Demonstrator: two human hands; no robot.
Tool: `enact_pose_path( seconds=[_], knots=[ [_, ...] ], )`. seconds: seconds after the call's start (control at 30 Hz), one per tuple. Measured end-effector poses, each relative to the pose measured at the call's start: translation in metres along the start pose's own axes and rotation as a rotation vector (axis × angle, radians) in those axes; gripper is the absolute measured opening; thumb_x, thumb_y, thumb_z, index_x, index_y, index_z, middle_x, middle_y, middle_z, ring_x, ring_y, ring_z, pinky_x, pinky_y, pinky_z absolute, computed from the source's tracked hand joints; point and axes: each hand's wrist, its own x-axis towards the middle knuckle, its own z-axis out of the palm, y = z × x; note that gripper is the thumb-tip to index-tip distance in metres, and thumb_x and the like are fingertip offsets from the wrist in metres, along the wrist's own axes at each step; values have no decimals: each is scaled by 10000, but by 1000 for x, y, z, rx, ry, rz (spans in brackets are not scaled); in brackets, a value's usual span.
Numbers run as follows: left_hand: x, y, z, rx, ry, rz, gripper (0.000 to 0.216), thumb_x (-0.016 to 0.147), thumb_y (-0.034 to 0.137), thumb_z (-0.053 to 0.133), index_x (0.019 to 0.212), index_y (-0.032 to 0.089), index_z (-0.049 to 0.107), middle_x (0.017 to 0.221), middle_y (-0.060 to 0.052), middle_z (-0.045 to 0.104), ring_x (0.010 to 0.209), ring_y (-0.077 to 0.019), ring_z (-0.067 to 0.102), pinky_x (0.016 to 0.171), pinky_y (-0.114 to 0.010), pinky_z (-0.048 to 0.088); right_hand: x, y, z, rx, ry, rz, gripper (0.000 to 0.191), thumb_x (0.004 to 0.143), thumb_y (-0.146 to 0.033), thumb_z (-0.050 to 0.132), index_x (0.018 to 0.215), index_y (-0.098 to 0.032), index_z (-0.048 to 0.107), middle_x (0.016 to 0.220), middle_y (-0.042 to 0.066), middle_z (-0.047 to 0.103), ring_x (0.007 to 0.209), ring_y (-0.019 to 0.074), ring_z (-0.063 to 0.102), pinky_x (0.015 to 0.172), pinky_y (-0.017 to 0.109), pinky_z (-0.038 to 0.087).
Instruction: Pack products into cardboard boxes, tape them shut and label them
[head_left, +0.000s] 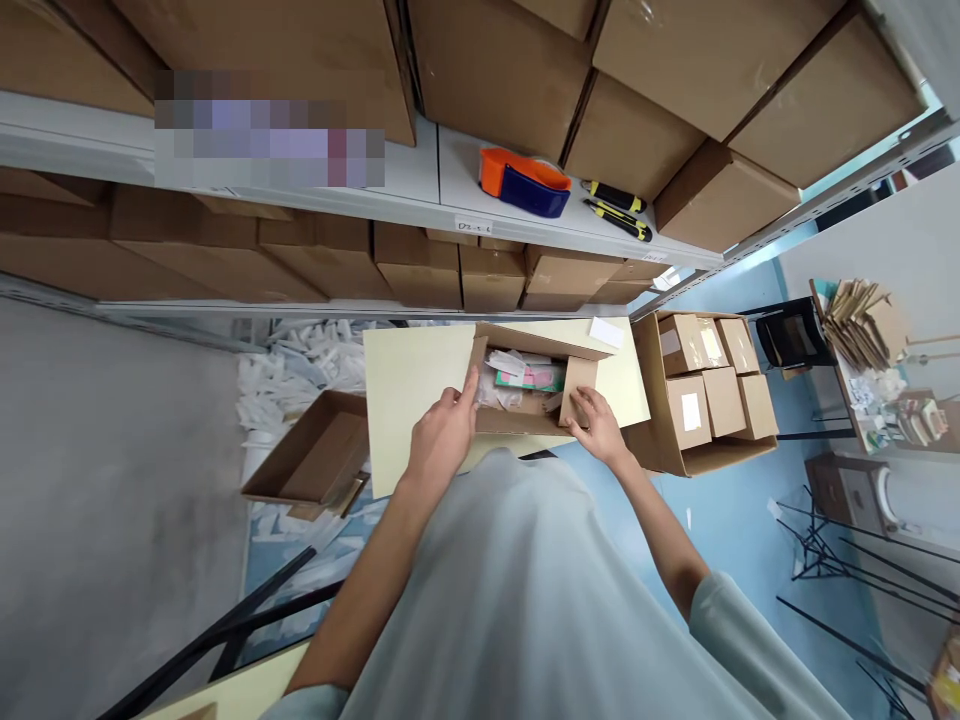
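Observation:
A small open cardboard box point(517, 421) lies on the pale yellow tabletop before me. Inside it are clear plastic packets point(506, 362) and a green and pink packet point(531, 377). My left hand point(444, 432) grips the box's left side, its index finger stretched along the edge and the other fingers curled. At the opposite end, my right hand point(598, 424) holds the right flap point(577, 385) between thumb and fingers. What lies under the packets is hidden.
A large carton point(697, 462) with several small boxes stands right of the table point(401, 370). An empty carton point(311, 455) sits left, near white scraps point(322, 355). Above, a shelf point(420, 195) bears cartons, an orange and blue tape dispenser point(525, 182) and utility knives point(619, 208).

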Motion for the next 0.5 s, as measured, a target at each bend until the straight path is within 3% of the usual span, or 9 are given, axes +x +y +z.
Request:
enact_pose_path(
  seconds=[0.1,0.2,0.27,0.33,0.43,0.5],
  knots=[
    [-5,-5,10,4,22,99,624,1176,322,406,1763,187,570,1276,-207,738,1171,-366,737,1043,-448,621,16,1,-3,-30,34,-1,518,1118,-437,644,1560,-185,743,1747,199,596,1666,376,529,1385,569,474],
    [-6,-12,22,-65,53,179,580,1181,364,419,1676,195,670,1436,-214,740,1367,-382,685,1221,-501,559,36,4,-11,-25,15,-5,407,1139,-375,607,1453,-203,801,1659,164,694,1559,337,639,1342,512,511],
    [-3,-15,30,-129,12,211,519,1184,403,463,1588,231,740,1550,-178,726,1459,-356,660,1280,-479,528,49,6,-16,-33,-16,-14,367,1160,-352,574,1398,-213,818,1541,139,777,1456,311,703,1291,471,536],
    [3,-15,37,-156,-83,192,481,1155,478,591,1537,240,762,1523,-162,761,1462,-352,680,1250,-463,558,63,8,-19,-60,-69,-28,354,1188,-360,534,1323,-225,831,1417,123,830,1348,291,734,1226,427,558],
    [19,-9,45,-147,-112,60,672,1061,561,785,1604,179,672,1403,-204,807,1385,-392,737,1155,-493,619,80,14,-13,-116,-104,-19,417,1221,-443,484,1215,-205,827,1305,161,836,1266,310,723,1179,427,564],
    [29,-4,49,-132,27,-39,925,1004,611,856,1680,61,544,1516,-325,723,1475,-458,683,1211,-559,582,88,20,-3,-126,-41,23,498,1210,-541,509,1311,-140,785,1387,235,791,1327,358,698,1208,479,554]
  ],
)
